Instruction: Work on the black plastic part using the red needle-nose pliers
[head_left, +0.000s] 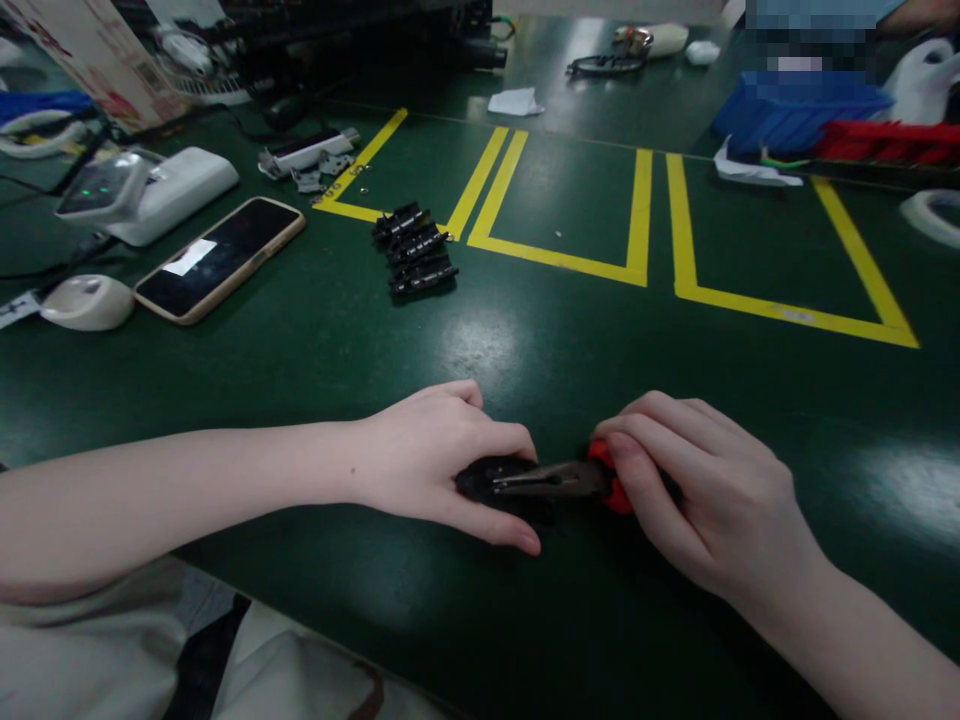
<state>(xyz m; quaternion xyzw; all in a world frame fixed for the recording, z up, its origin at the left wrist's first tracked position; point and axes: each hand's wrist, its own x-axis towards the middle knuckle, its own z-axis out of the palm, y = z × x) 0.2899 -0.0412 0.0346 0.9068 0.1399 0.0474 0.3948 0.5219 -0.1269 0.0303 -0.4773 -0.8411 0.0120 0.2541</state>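
Note:
On the green table, my left hand [442, 455] is closed around a small black part [480, 478], with thumb and forefinger on either side of it. My right hand [697, 490] grips the red handles of a pair of pliers [559, 479]. The metal jaws of the pliers point left and reach the black part between my left fingers. Whether the jaws clamp the part I cannot tell. Several similar black plastic parts [416, 250] lie in a short row farther back, beside the yellow tape.
Yellow tape [559, 262] marks open-sided boxes on the table. At left are a phone [221, 258], a white device [172, 190] and a cream-coloured rounded object [88, 302]. Grey metal pieces [311, 158] lie behind. Blue [799, 110] and red [892, 143] bins stand at back right.

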